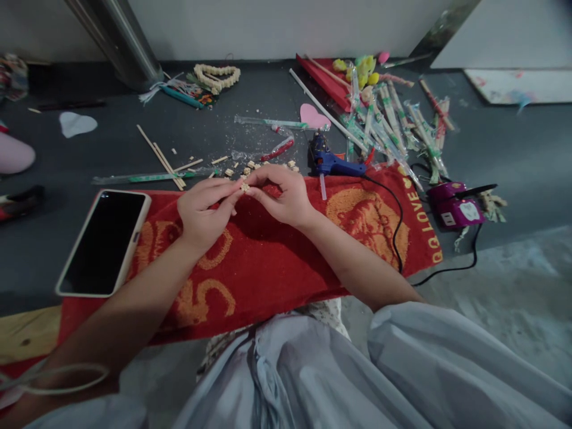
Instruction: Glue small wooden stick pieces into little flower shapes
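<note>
Over a red towel point(277, 268), my left hand point(203, 214) and my right hand point(288, 193) meet, fingertips pinched together. Between them is a small cluster of short wooden stick pieces point(245, 187), gripped from both sides. Part of the cluster is covered by the fingers. Just beyond the fingertips lie several cut wooden bits point(229, 172) on the dark table. To the right of my right hand, a blue glue gun point(337, 164) rests at the towel's far edge, a clear glue stick point(323, 187) beside it.
A phone point(105, 241) lies on the towel's left end. Thin wooden sticks point(161, 158) are at the left, wrapped chopsticks point(388, 119) at the back right. A heart-shaped stick frame point(217, 77) lies near a metal post point(129, 47). A purple box point(451, 205) and black cable point(447, 268) are right.
</note>
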`<state>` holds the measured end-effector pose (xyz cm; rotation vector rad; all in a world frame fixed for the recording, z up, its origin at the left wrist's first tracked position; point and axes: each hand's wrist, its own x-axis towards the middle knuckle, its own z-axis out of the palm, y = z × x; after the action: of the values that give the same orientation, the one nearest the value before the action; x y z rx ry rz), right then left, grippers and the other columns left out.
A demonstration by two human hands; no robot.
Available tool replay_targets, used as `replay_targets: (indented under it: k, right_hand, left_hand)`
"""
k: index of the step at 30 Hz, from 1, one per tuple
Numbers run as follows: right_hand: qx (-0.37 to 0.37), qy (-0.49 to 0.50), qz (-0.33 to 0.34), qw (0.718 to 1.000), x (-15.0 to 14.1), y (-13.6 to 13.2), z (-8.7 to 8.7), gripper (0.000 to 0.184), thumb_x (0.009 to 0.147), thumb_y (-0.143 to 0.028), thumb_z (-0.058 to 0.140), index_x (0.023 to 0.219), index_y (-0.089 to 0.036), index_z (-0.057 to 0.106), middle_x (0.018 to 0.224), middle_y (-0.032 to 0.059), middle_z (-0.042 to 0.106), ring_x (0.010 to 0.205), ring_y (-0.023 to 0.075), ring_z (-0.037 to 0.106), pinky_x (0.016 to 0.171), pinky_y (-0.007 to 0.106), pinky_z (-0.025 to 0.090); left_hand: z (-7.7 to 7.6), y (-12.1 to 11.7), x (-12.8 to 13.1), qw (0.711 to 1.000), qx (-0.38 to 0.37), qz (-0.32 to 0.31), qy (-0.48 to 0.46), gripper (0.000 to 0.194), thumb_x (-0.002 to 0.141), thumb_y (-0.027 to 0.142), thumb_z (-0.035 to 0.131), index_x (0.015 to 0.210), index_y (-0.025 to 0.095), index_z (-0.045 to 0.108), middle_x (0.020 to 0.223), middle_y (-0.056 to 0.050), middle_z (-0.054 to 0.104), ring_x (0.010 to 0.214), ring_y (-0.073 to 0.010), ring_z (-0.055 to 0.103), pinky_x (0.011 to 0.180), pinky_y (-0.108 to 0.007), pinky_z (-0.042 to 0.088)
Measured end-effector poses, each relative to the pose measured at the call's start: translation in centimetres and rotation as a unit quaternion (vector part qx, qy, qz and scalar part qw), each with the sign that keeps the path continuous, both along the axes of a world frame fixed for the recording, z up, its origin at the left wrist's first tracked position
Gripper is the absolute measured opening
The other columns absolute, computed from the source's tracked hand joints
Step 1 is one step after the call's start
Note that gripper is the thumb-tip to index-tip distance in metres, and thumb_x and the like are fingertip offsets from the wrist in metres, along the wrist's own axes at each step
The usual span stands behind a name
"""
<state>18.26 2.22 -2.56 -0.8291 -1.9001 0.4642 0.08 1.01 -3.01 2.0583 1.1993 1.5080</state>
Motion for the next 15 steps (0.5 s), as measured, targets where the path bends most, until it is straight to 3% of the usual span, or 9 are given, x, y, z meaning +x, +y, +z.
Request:
replay_targets:
  k: [6, 15]
  right_hand:
    - [0.015, 0.006, 0.004, 1.0, 0.0, 0.0, -0.1, 0.028, 0.097, -0.045, 0.054, 0.09, -0.02, 0.064, 0.085, 0.0023, 0.071, 0.077, 0.0115, 0.063, 0.075, 0.027, 0.051]
    - [0.039, -0.031, -0.015, 0.999, 0.5, -0.1, 1.2, 0.012, 0.095, -0.03, 0.056, 0.092, -0.021, 0.063, 0.081, 0.0006, 0.07, 0.074, 0.0111, 0.063, 0.073, 0.026, 0.051]
  left_hand:
    - [0.1, 0.0, 0.1, 1.0, 0.021, 0.01, 0.007, 0.012, 0.085, 0.034, 0.07, 0.084, 0.026, 0.079, 0.08, -0.001, 0.074, 0.069, -0.0142, 0.066, 0.066, -0.027, 0.055]
    - [0.1, -0.1, 0.9, 0.998, -0.066, -0.012, -0.023, 0.024, 0.089, 0.042, 0.063, 0.093, 0.023, 0.079, 0.089, -0.003, 0.075, 0.07, -0.0129, 0.066, 0.071, -0.028, 0.057]
